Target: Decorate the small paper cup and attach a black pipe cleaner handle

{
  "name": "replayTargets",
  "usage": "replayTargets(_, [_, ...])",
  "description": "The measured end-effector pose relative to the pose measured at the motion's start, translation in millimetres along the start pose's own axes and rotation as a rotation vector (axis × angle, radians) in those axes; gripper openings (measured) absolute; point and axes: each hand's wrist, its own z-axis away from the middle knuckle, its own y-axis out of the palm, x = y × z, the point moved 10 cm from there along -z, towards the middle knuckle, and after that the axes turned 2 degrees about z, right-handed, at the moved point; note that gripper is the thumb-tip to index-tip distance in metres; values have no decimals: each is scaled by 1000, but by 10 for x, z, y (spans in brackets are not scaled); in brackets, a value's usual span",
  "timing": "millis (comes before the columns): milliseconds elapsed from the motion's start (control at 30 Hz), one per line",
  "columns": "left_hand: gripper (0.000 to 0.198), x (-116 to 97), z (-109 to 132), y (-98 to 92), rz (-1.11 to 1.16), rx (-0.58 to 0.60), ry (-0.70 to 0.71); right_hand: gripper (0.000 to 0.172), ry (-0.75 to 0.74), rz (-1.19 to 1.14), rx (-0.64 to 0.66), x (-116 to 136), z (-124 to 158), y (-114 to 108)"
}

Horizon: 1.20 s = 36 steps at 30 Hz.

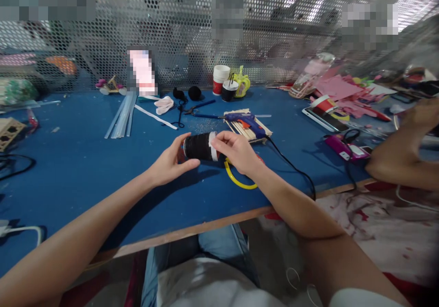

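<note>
A paper cup [199, 147], wrapped in black yarn with a white band at its right end, lies sideways between my two hands above the blue table. My left hand [173, 161] cups its left end, thumb below and fingers behind. At the right end, my right hand [236, 149] pinches the white band between thumb and fingers. Partly under my right hand is a yellow ring-shaped piece [240, 182]. A blue glue gun [252, 125] rests on a mat of wooden sticks [236, 126] just beyond that hand.
Pliers [202, 115], glue sticks [121, 117], a white strip [154, 116] and black yarn balls [195, 93] lie farther back. Stacked cups [220, 79] stand near a smaller black-wrapped cup [229, 91]. The glue gun's cord [291, 163] crosses the right side. Another person's arm [404, 147] rests at right.
</note>
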Motion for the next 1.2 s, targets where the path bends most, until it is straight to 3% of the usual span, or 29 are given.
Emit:
replayTargets(300, [51, 164, 12, 9, 362, -118, -178, 39, -158, 141, 19, 173, 44, -3])
replayTargets(433, [55, 131, 34, 106, 458, -87, -187, 26, -321, 281, -34, 364, 106, -1])
replayTargets(733, [51, 108, 89, 192, 221, -85, -172, 15, -362, 358, -71, 420, 157, 44])
replayTargets(1000, [55, 36, 107, 136, 111, -155, -172, 13, -431, 414, -40, 449, 179, 69])
replayTargets(1200, [61, -13, 88, 29, -28, -216, -88, 12, -443, 414, 36, 491, 190, 128])
